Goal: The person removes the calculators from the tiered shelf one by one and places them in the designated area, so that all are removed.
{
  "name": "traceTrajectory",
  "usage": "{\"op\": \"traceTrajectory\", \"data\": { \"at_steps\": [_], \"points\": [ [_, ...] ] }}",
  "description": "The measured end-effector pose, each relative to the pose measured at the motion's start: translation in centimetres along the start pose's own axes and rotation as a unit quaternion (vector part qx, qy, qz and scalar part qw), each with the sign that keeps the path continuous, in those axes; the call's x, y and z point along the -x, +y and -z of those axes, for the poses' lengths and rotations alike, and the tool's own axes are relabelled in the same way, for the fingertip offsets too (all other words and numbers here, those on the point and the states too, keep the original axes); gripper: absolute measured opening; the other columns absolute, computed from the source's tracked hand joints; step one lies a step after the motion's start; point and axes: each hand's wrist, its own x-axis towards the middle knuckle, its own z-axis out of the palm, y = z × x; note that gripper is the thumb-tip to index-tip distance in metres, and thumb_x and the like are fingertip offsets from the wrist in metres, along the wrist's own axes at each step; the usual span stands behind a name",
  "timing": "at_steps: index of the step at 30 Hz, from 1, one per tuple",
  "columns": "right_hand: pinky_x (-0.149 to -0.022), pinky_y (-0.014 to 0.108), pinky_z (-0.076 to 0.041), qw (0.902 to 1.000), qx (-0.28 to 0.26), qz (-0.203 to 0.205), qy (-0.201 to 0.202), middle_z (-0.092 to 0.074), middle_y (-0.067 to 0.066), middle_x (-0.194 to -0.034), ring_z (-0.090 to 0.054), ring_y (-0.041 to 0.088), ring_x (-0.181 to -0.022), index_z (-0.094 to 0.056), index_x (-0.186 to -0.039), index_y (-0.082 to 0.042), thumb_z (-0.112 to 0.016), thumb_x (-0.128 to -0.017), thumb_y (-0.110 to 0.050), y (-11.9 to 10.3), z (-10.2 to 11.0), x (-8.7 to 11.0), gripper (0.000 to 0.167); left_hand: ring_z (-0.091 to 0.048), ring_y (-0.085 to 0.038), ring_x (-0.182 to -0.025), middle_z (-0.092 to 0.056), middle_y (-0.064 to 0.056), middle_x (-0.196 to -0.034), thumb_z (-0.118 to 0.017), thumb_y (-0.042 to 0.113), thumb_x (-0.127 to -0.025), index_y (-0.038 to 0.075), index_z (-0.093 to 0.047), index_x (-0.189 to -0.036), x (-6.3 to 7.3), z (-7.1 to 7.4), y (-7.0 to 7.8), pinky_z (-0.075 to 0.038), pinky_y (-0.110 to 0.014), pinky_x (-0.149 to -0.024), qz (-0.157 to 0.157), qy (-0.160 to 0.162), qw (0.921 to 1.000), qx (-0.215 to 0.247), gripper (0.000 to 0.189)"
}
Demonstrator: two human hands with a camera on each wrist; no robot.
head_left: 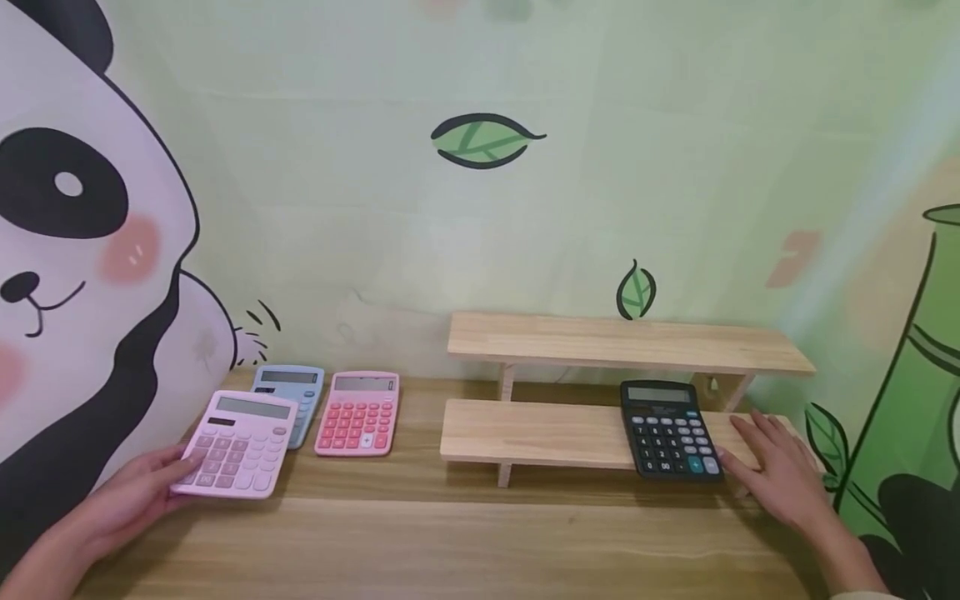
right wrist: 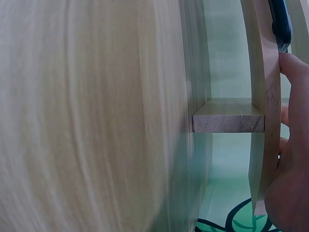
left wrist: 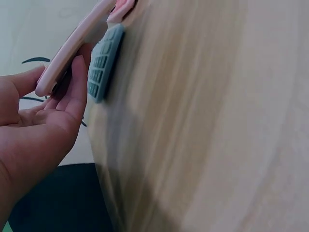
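Observation:
My left hand (head_left: 123, 504) grips a pale pink calculator (head_left: 251, 454) by its lower left edge, thumb on the front and fingers behind. That calculator is lifted and tilted, partly covering a blue calculator (head_left: 307, 404) on the table. Just right of them lies a coral pink calculator (head_left: 360, 417). A black calculator (head_left: 667, 437) leans back on the lower board (head_left: 532, 429) of a two-tier wooden stand. Beside it, my right hand (head_left: 783, 471) rests on the board's right end, fingers extended, the thumb close to the calculator's lower right edge; whether they touch, I cannot tell.
Above and behind the lower board runs the stand's upper board (head_left: 622, 343). The stand's short supports rest on the wood-grain table (head_left: 450, 546). A green backdrop (head_left: 337, 183) with a printed panda, leaves and bamboo rises behind the table.

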Motion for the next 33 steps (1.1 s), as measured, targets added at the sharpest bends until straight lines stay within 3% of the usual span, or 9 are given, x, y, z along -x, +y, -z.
{"op": "traceTrajectory", "data": {
  "at_steps": [4, 12, 18, 27, 33],
  "points": [
    [-0.112, 0.084, -0.017, 1.0, 0.003, -0.001, -0.001, -0.033, 0.044, -0.156, -0.026, 0.065, -0.144, -0.046, -0.152, 0.006, -0.058, -0.106, -0.049, -0.1, 0.0, -0.1, 0.073, -0.066, -0.003, -0.109, -0.062, 0.002, -0.128, -0.043, 0.025, -0.117, -0.022, 0.006, -0.156, 0.3, 0.4, -0.8, -0.06, -0.034, -0.1, 0.013, -0.006, 0.9995, 0.027, 0.078],
    [-0.113, 0.083, -0.018, 1.0, 0.002, 0.001, 0.002, -0.034, 0.043, -0.156, -0.027, 0.064, -0.144, -0.047, -0.151, 0.006, -0.059, -0.105, -0.05, -0.4, 0.1, -0.2, 0.073, -0.066, -0.004, -0.109, -0.062, 0.01, -0.122, -0.041, 0.02, -0.117, -0.022, 0.017, -0.153, 0.7, 0.6, -2.3, -0.06, -0.03, -0.096, 0.001, -0.049, 0.9972, 0.057, 0.08],
    [-0.113, 0.084, -0.017, 1.0, 0.001, 0.0, -0.001, -0.034, 0.044, -0.155, -0.026, 0.065, -0.144, -0.046, -0.152, 0.006, -0.058, -0.106, -0.05, -0.3, 0.1, 0.0, 0.074, -0.066, -0.005, -0.11, -0.062, 0.004, -0.126, -0.041, 0.021, -0.117, -0.025, 0.012, -0.153, 0.5, 0.5, -2.6, -0.06, -0.031, -0.097, 0.013, -0.05, 0.9978, 0.042, 0.079],
    [-0.112, 0.084, -0.018, 1.0, -0.006, 0.002, 0.005, -0.034, 0.045, -0.155, -0.027, 0.065, -0.144, -0.047, -0.151, 0.006, -0.06, -0.105, -0.049, -0.5, 0.0, 0.1, 0.073, -0.065, -0.007, -0.109, -0.059, -0.007, -0.132, -0.042, 0.019, -0.116, -0.025, 0.006, -0.154, 0.2, 0.2, -2.6, -0.06, -0.031, -0.096, 0.044, -0.016, 0.9989, 0.007, 0.075],
    [-0.112, 0.084, -0.018, 1.0, -0.007, 0.003, 0.004, -0.034, 0.044, -0.156, -0.027, 0.064, -0.145, -0.047, -0.151, 0.006, -0.06, -0.105, -0.049, -0.6, 0.1, 0.2, 0.073, -0.065, -0.009, -0.11, -0.062, -0.009, -0.13, -0.043, 0.015, -0.115, -0.026, 0.0, -0.153, 0.3, 0.2, -2.4, -0.06, -0.032, -0.096, 0.049, -0.02, 0.9984, -0.018, 0.071]
  ]
}}
